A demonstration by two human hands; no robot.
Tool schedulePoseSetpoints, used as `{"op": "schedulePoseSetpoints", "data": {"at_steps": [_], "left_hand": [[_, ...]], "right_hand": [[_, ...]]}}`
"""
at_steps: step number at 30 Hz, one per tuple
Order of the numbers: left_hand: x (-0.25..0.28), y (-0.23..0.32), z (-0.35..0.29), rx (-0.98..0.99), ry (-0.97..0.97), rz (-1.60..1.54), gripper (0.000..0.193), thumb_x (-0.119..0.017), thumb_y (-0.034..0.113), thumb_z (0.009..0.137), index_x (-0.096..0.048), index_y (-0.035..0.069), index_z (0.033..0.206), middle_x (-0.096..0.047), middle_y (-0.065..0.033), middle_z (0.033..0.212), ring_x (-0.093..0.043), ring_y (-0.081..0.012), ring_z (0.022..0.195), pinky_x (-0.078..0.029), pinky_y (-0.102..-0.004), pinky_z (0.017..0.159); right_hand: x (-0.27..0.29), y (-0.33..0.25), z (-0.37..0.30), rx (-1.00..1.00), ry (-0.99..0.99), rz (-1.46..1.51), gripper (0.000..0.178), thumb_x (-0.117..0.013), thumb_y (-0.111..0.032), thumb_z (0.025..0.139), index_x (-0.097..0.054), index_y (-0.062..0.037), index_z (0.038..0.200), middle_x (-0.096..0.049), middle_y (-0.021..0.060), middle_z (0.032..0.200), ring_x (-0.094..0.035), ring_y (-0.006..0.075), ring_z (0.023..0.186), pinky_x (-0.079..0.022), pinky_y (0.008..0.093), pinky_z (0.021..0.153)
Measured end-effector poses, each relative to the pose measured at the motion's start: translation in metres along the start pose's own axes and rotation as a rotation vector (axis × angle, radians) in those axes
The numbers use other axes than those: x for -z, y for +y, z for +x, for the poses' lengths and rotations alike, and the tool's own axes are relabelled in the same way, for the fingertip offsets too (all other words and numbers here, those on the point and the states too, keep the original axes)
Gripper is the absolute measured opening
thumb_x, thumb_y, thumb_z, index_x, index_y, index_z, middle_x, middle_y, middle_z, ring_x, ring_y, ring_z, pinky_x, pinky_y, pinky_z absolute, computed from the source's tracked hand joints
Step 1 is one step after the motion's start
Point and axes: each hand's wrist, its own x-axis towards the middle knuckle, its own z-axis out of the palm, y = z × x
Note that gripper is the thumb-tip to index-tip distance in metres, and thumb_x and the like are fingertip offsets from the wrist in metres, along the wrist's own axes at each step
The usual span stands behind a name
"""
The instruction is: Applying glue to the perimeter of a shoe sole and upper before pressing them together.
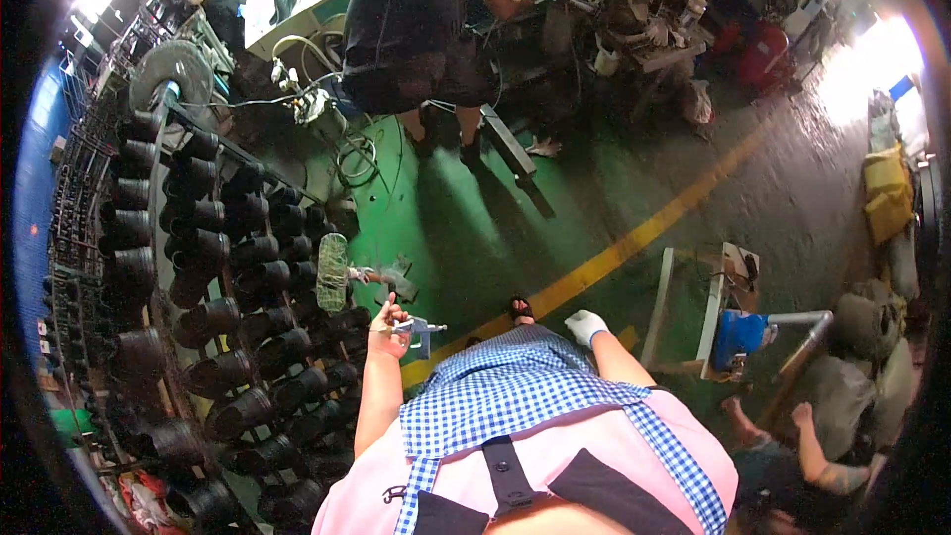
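Observation:
My left hand [387,329], bare, is closed round a blue-grey spray gun [424,329]. One finger sticks up from the grip, and the gun's body lies to the right of the hand. My right hand [584,326] wears a white glove and hangs at the right of my blue checked apron [525,367]. Its fingers look loosely curled, with nothing visible in them. Close on the left stands a tall rack hung with rows of black boots [238,317]. A rounded, mesh-like piece [333,272] on a stem sits between the boots and my left hand.
Ahead, a person in dark clothes [416,30] works at a machine [634,20]. A metal bar [507,144] and a coiled hose [357,159] are near their feet. To the right are a frame [698,312], a blue motor [741,337] and another person [792,476].

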Motion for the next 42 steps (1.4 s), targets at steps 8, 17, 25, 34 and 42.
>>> {"op": "schedulePoseSetpoints", "data": {"at_steps": [8,17,25,34,42], "left_hand": [[-0.022,-0.005,0.016,0.025,-0.133,-0.07,0.023,-0.062,0.03,0.103,-0.068,0.019,0.122,-0.063,0.0048,0.076,-0.067,-0.0177,0.07,-0.057,-0.0344,0.056],[-0.026,-0.012,0.021,0.001,-0.047,-0.188,0.021,-0.065,0.024,0.1,-0.068,0.015,0.119,-0.064,0.0024,0.076,-0.064,-0.0155,0.064,-0.06,-0.0357,0.069],[-0.025,-0.015,0.019,-0.017,-0.071,-0.196,0.019,-0.063,0.021,0.101,-0.068,0.013,0.118,-0.065,0.0021,0.076,-0.064,-0.0155,0.064,-0.06,-0.0346,0.071],[-0.022,-0.011,0.022,0.003,-0.029,-0.144,0.021,-0.063,0.022,0.101,-0.07,0.013,0.118,-0.067,0.0012,0.078,-0.066,-0.0147,0.066,-0.061,-0.035,0.076],[-0.039,-0.011,0.03,0.027,-0.038,-0.081,0.017,-0.067,0.019,0.098,-0.07,0.014,0.114,-0.067,0.0012,0.076,-0.067,-0.017,0.067,-0.061,-0.0349,0.074]], "right_hand": [[0.038,-0.016,0.038,0.006,-0.019,0.049,0.047,-0.058,-0.043,0.096,-0.069,-0.0076,0.125,-0.07,0.0169,0.124,-0.065,0.0344,0.117,-0.05,0.0421,0.1],[0.051,0.003,0.051,-0.021,-0.127,0.075,0.043,-0.064,-0.031,0.098,-0.064,-0.0021,0.13,-0.07,0.0149,0.119,-0.069,0.0282,0.092,-0.058,0.0402,0.073],[0.053,-0.018,0.058,0.002,-0.137,0.146,0.047,-0.061,-0.034,0.098,-0.061,0.0,0.132,-0.069,0.0164,0.122,-0.069,0.0286,0.098,-0.057,0.0409,0.079],[0.045,-0.023,0.052,0.021,-0.103,0.001,0.047,-0.064,-0.036,0.097,-0.063,-0.0028,0.131,-0.072,0.0123,0.115,-0.07,0.0246,0.078,-0.057,0.0377,0.069],[0.041,0.002,0.038,0.009,-0.092,0.066,0.047,-0.063,-0.035,0.097,-0.063,-0.0037,0.132,-0.071,0.0108,0.119,-0.071,0.0254,0.085,-0.058,0.0379,0.072]]}}
